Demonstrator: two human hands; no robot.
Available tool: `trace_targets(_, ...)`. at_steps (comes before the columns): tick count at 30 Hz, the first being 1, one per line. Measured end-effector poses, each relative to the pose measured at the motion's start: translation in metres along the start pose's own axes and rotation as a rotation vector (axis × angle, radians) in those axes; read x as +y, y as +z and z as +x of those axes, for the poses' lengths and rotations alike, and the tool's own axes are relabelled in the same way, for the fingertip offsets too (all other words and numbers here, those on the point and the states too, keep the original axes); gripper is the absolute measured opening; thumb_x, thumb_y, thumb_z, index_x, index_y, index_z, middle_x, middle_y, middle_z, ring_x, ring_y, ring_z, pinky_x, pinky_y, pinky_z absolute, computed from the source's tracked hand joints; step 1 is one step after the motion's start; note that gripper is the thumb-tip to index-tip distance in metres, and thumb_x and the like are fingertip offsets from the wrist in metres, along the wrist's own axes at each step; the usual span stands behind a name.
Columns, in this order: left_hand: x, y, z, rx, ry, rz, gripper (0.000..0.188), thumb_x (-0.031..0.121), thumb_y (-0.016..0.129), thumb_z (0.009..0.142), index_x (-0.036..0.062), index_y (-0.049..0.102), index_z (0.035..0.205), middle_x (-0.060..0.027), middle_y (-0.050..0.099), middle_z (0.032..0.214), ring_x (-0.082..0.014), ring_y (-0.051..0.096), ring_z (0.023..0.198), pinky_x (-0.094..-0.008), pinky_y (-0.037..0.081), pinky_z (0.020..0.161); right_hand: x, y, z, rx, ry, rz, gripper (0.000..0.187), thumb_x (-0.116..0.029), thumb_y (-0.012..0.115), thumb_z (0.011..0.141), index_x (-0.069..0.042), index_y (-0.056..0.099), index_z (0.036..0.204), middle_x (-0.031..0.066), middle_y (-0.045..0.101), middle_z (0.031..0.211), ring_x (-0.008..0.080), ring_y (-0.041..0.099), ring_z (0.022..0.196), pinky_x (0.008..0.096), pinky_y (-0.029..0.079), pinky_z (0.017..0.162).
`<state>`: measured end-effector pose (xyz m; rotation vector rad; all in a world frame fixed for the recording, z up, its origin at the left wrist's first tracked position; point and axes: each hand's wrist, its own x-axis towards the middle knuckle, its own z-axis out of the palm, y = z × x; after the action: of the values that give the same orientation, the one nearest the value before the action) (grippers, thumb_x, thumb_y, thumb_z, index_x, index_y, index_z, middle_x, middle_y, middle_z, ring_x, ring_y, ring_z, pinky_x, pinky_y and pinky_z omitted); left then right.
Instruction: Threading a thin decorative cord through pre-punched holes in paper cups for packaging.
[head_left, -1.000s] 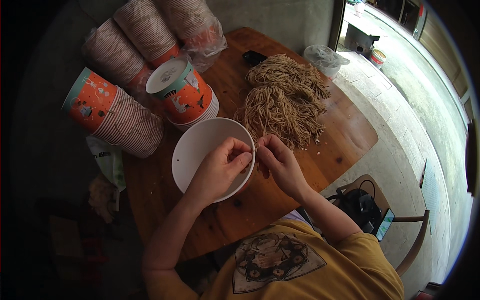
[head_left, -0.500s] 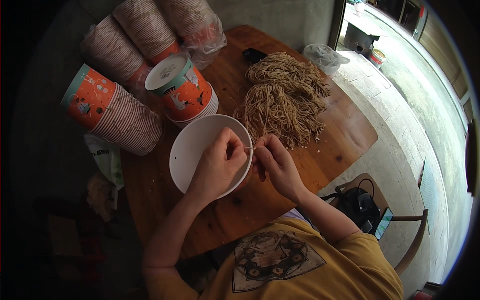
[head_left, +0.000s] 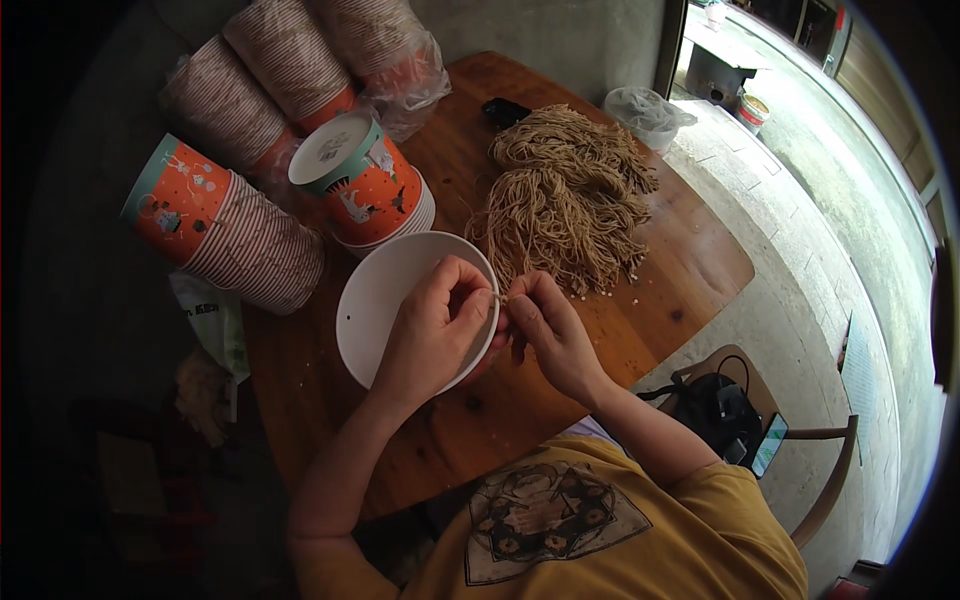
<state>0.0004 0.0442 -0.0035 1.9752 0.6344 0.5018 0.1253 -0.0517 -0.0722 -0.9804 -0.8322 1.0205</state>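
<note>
A white-lined paper bucket (head_left: 372, 290) stands on the wooden table in front of me, with a small dark hole in its left wall. My left hand (head_left: 440, 325) reaches over its opening, thumb and fingers pinched at the right rim. Just outside that rim, my right hand (head_left: 545, 325) is closed in a pinch too, its fingertips almost meeting the left ones. A short, pale bit of string (head_left: 503, 298) shows between the two hands; most of it is hidden by fingers. Beyond the right hand lies a large heap of tan strings (head_left: 570, 190).
Behind the bucket stands an upside-down orange and teal bucket stack (head_left: 385, 190). Another stack (head_left: 250, 235) leans at the left, with several plastic-wrapped stacks (head_left: 285, 55) behind. A clear plastic bag (head_left: 645, 112) sits at the far right table edge. A chair holds a black bag (head_left: 715, 405) and phone (head_left: 769, 445).
Hardly anything differs. Both hands stay pinched at the bucket's right rim, with only a slight shift of the fingers.
</note>
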Motion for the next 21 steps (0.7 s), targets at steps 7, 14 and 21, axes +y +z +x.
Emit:
trace_targets(7, -0.010, 0.001, 0.002, 0.017, 0.020, -0.117, 0.007, 0.010, 0.052, 0.095, 0.0034, 0.051, 0.094, -0.0008, 0.055, 0.086, -0.0063, 0.054, 0.077, -0.0239, 0.047, 0.070, 0.000, 0.000, -0.002, -0.026, 0.007, 0.012, 0.014, -0.018, 0.038, 0.102, -0.006, 0.042, 0.103, 0.0016, 0.056, 0.084, 0.0073, 0.059, 0.074, 0.0197, 0.047, 0.055)
trace_targets(14, -0.004, 0.004, 0.003, 0.006, -0.048, -0.273, 0.007, 0.010, 0.050, 0.096, 0.0031, 0.048, 0.094, -0.0012, 0.054, 0.083, -0.0068, 0.054, 0.076, -0.0250, 0.047, 0.070, 0.002, -0.001, -0.003, -0.028, 0.001, 0.013, 0.016, -0.021, 0.039, 0.102, -0.006, 0.043, 0.103, 0.0017, 0.056, 0.085, 0.0078, 0.059, 0.074, 0.0202, 0.047, 0.057)
trace_targets(21, -0.013, 0.003, 0.006, 0.061, -0.038, -0.207, 0.007, 0.010, 0.049, 0.097, 0.0041, 0.048, 0.093, -0.0001, 0.053, 0.082, -0.0051, 0.051, 0.073, -0.0225, 0.046, 0.067, 0.000, 0.001, -0.005, -0.042, 0.000, -0.048, 0.016, -0.022, 0.039, 0.102, -0.006, 0.043, 0.103, 0.0011, 0.055, 0.084, 0.0067, 0.055, 0.069, 0.0185, 0.044, 0.056)
